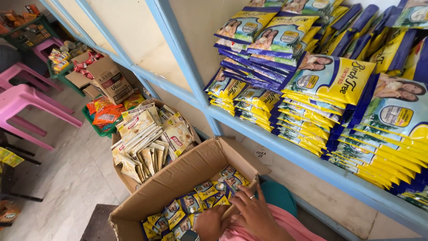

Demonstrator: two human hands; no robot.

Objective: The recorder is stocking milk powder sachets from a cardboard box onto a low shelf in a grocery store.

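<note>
My right hand (pixel 254 212) lies flat, fingers loose, and my left hand (pixel 209 223) curls on glossy yellow-blue sachets (pixel 196 203) at the near edge of the creased cardboard box (pixel 178 174); grip unclear.

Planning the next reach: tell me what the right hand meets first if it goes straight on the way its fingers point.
The right hand points into the cardboard box; it would likely meet the blue-and-yellow sachets first, though depth is unclear.
</note>
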